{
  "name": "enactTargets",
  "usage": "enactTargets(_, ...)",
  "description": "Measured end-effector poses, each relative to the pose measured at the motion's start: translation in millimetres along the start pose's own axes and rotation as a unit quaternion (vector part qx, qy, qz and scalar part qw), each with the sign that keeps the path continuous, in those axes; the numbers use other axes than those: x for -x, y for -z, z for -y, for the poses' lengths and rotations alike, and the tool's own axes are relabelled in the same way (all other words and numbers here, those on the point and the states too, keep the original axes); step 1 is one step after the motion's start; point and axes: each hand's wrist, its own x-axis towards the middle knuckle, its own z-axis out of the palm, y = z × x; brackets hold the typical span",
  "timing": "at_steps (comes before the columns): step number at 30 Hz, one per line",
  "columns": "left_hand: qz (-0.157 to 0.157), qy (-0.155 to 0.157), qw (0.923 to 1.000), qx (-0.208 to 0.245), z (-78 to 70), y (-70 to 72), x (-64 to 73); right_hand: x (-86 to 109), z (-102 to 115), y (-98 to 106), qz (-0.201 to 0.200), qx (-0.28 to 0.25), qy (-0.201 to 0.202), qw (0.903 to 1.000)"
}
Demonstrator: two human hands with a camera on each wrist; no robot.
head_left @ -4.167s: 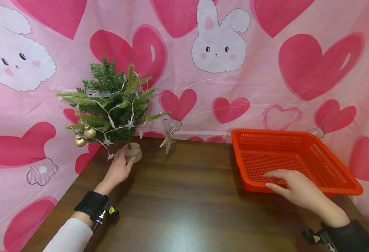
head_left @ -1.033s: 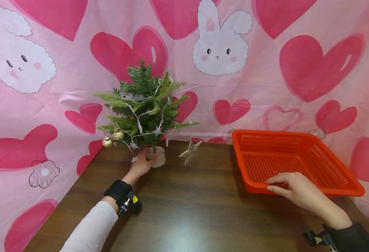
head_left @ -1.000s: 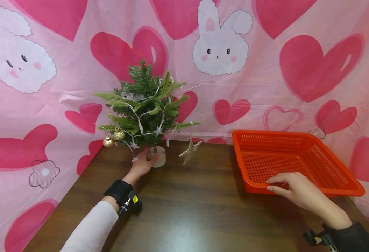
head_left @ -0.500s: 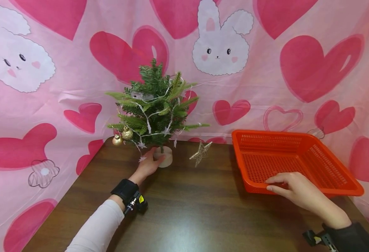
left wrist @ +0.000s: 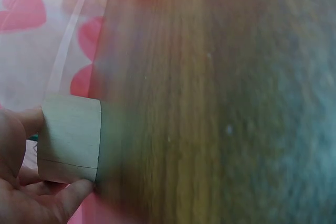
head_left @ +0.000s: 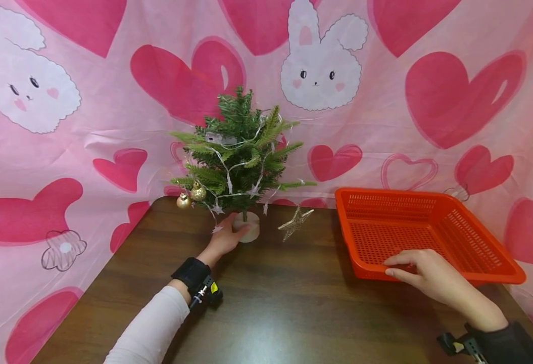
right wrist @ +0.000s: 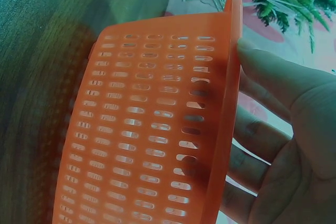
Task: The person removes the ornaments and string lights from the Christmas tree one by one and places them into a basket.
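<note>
A small green Christmas tree (head_left: 243, 156) stands left of centre at the back of the table. My left hand (head_left: 223, 240) holds its round wooden base (head_left: 251, 228); in the left wrist view, thumb and fingers grip the base (left wrist: 69, 140) on both sides. White string lights, gold baubles (head_left: 191, 196) and a gold star (head_left: 295, 222) hang from the branches. At the right, my right hand (head_left: 432, 273) holds the near rim of an orange plastic basket (head_left: 434, 276). In the right wrist view its thumb touches the rim (right wrist: 234, 77) while the fingers pass behind the basket wall.
The brown wooden table (head_left: 266, 298) runs between the two arms. A pink cloth backdrop (head_left: 261, 65) with hearts and rabbits hangs behind and at the sides. The basket lies right of the tree, its mesh floor (head_left: 389, 237) visible.
My left hand has moved the tree rightward along the back of the table, with the baubles and star travelling along. The right hand and basket have stayed where they were.
</note>
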Motion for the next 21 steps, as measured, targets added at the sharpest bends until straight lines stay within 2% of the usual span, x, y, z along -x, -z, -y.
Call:
enactTargets(11,-0.003,-0.008,0.9998,-0.015,-7.7,-10.7,-3.8,-0.3,-0.3,-1.0,0.001,-0.006,-0.003,1.0)
enactTargets(17,0.001,-0.006,0.9999,-0.008,-9.7,-15.2,-5.2,-0.1,-0.5,-2.5,0.001,-0.005,-0.003,1.0)
enactTargets(21,-0.006,-0.018,0.9998,-0.009,-9.8,-18.4,-6.5,0.2,-0.5,-3.2,-0.004,0.001,-0.002,1.0)
